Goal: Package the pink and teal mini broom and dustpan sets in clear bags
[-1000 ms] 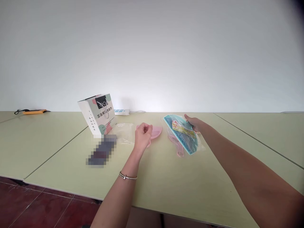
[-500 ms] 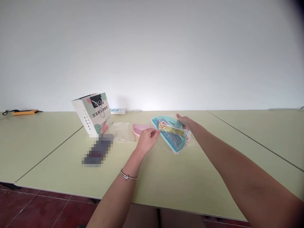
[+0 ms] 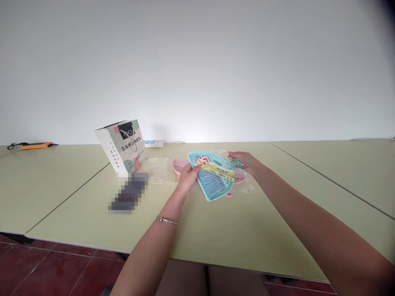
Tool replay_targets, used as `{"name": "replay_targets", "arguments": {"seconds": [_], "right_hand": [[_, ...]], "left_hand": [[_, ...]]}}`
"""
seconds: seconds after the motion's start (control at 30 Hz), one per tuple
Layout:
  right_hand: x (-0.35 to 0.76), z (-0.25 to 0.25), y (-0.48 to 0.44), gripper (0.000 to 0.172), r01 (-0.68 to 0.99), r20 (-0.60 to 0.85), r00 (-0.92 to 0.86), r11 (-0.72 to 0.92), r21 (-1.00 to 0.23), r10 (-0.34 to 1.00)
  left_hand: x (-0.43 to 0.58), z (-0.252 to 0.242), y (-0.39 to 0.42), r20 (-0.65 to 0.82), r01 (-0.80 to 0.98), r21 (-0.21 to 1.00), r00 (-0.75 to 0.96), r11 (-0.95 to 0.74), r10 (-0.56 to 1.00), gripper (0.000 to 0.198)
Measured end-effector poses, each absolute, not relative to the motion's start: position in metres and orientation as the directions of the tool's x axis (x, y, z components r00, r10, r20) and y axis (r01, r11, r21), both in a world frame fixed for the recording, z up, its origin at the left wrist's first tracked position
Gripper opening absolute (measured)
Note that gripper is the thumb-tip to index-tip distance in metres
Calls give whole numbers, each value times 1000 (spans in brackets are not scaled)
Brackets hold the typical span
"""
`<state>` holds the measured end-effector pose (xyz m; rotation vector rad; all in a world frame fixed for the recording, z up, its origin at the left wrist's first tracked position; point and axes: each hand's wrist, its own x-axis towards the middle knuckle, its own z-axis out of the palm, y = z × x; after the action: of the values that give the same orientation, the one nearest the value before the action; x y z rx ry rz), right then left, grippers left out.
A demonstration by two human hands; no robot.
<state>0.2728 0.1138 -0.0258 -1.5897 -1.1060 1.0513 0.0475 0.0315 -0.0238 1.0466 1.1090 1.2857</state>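
Note:
A teal dustpan with a blue-bristled brush nested in it [image 3: 211, 183] is held above the table, tilted, with a printed card sleeve [image 3: 216, 169] around it. My left hand [image 3: 187, 177] is closed on its left edge, thumb on top by the card. At the handle end, my right hand [image 3: 245, 161] is closed on the set; some of its fingers are hidden. Clear plastic film shows behind the dustpan. Beneath and to the right lies a pink brush [image 3: 240, 178], partly covered. A pink dustpan [image 3: 179, 165] lies behind my left hand, partly hidden.
Left of the pink dustpan lies a clear plastic bag [image 3: 157, 169]. A printed paper bag [image 3: 123, 148] stands farther left, with a blurred dark item [image 3: 129, 193] before it. A white power strip [image 3: 154, 143] and an orange object with a black cord [image 3: 36, 145] lie along the wall.
The teal set has shifted left and turned, showing its bristles and handle more plainly. My left hand has moved slightly left with it. More of the pink brush shows underneath.

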Motion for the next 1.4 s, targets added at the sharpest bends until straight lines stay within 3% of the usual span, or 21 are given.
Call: {"name": "replay_targets", "arguments": {"seconds": [0.13,0.27,0.37,0.43,0.5,0.57,0.63,0.73,0.97,1.1,1.2,1.3,1.4], "right_hand": [[321,-31,105,7,120,-172,471,-256,-959,865],[381,-44,87,10,129,-190,699,-383,-915,690],[394,-49,83,46,145,-133,852,-474,-868,506],[378,-44,82,61,275,78,896,-407,-871,437],[344,-32,79,51,529,376,770,-185,-828,516],[301,-18,71,35,638,505,489,103,-763,712],[258,-7,61,29,613,445,84,306,-728,892],[214,-3,51,28,590,351,-230,416,-692,908],[221,-25,73,5,509,241,-89,252,-823,967],[267,-45,90,7,550,228,334,7,-835,915],[293,-53,92,9,581,229,490,-119,-805,841],[286,-43,81,17,644,379,447,3,-765,810],[255,-23,61,30,593,389,57,282,-754,919]], "left_hand": [[26,-14,38,-64,-355,935,-207,-14,976,11],[11,-10,44,-115,-402,915,-304,-19,946,13],[12,-11,44,-128,-360,933,-291,16,948,15],[14,-14,44,-119,-319,947,-267,29,956,17],[15,-16,44,-98,-295,955,-233,25,967,20],[14,-17,44,-74,-282,959,-187,18,980,25],[12,-18,44,-54,-258,966,-148,14,988,30],[11,-19,44,-24,-204,979,-115,0,993,37],[9,-21,45,24,-133,990,-100,-38,995,40],[6,-21,45,12,-131,991,-108,-26,994,44],[5,-20,45,12,-102,994,-105,-23,994,44],[5,-19,44,-1,-81,997,-68,-4,998,42],[3,-17,43,-40,-91,995,-54,35,998,42]]}}
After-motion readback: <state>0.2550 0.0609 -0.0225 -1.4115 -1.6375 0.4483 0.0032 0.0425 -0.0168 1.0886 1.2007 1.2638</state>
